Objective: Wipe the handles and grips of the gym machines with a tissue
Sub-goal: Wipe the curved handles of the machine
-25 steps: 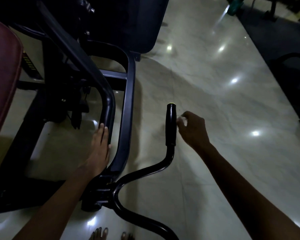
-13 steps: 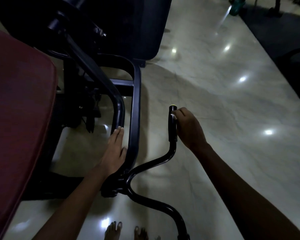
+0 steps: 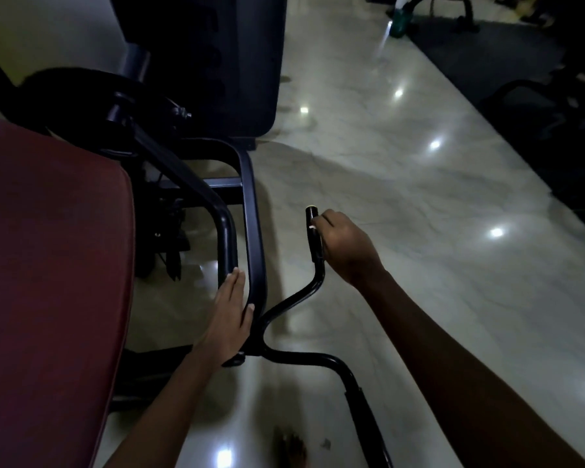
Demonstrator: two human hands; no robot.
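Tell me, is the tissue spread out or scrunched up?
Scrunched: only a small white bit of tissue peeks from the right hand against the grip.

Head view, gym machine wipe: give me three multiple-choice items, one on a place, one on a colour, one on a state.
1. Where does the left hand rest?
A. on the black frame bar
B. on the seat pad
C. on the floor

2. What colour is the seat pad?
A. blue
B. dark red
C. yellow

3. What is the right hand doing?
A. hanging open
B. curled around the handle's grip with a tissue
C. pressing the floor

Answers: 1 A, its flat fingers lie along the bar; 2 B, the pad at left shows dark red; 3 B, fingers wrap the grip and a white scrap shows at them.
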